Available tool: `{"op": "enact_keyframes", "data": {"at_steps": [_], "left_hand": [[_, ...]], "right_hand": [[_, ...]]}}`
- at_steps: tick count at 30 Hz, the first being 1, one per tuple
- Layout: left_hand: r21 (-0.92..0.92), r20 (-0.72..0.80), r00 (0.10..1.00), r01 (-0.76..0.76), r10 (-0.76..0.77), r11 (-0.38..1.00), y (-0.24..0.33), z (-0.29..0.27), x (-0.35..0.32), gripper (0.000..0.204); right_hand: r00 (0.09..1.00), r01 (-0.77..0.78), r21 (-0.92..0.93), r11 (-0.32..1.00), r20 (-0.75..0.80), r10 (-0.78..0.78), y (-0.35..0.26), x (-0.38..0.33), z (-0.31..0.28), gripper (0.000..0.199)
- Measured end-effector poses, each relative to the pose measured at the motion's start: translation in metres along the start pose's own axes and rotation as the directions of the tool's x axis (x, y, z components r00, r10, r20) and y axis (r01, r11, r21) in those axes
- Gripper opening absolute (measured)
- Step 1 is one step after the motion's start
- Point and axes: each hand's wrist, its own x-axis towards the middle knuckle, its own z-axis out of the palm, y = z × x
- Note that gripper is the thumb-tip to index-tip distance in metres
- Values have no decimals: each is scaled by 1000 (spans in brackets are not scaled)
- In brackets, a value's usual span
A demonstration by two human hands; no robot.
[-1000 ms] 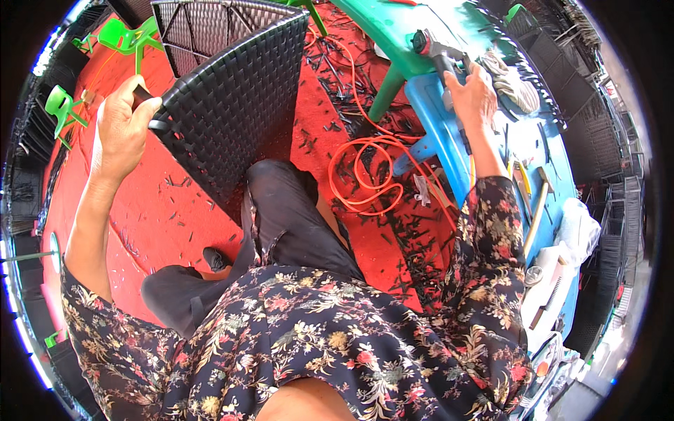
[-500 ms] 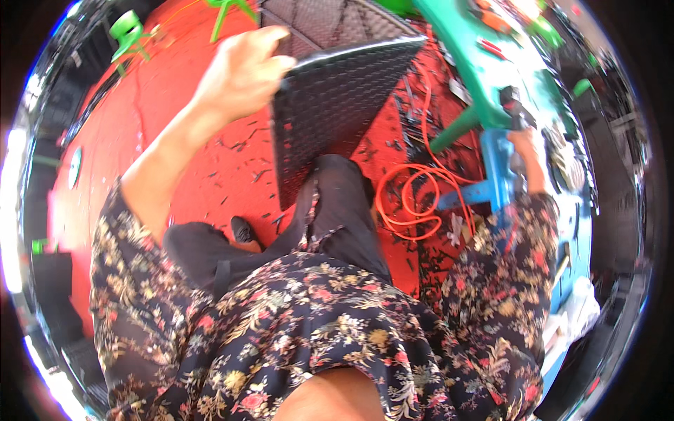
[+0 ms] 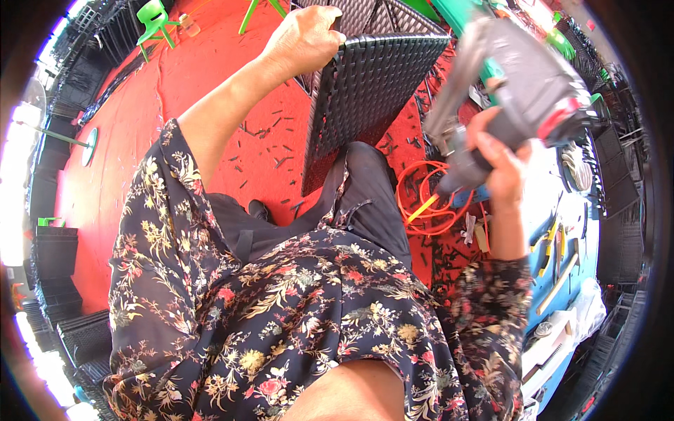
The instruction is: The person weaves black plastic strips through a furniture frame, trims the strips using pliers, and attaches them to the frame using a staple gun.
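My left hand (image 3: 303, 43) is closed over the upper left corner of a black woven rattan box (image 3: 372, 91). The box stands tilted before my knees, one woven side toward me and its inside partly showing. In my right hand (image 3: 502, 165) is a pneumatic nail gun (image 3: 537, 81), gripped by its dark handle and lifted at the right of the box. Motion blurs the gun, and its nose appears apart from the box. From the handle's lower end, a yellow fitting leads toward an orange air hose (image 3: 421, 228) coiled beside my leg.
Black scraps (image 3: 270, 130) litter the red floor (image 3: 189, 98). A blue table (image 3: 554, 281) at right bears hand tools (image 3: 554, 242) and a white plastic bag (image 3: 588, 309). A green table (image 3: 453, 14) is partly behind the gun. A green chair (image 3: 154, 21) stands far left.
My right hand has lifted the nail gun from beside the tables and brought it in toward the box. My left hand keeps its hold, and the box sits slightly farther right in view.
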Motion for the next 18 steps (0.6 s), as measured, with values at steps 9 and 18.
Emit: {"op": "enact_keyframes", "data": {"at_steps": [9,18], "left_hand": [[-26,40,993,115,-114,993,6,2,-16,23],[-205,-93,952,268,-291,941,25,-16,-17,30]], "right_hand": [[887,333,-203,921,399,-233,100,-42,54,18],[856,-231,11,973,477,198,78,-36,54,16]]}}
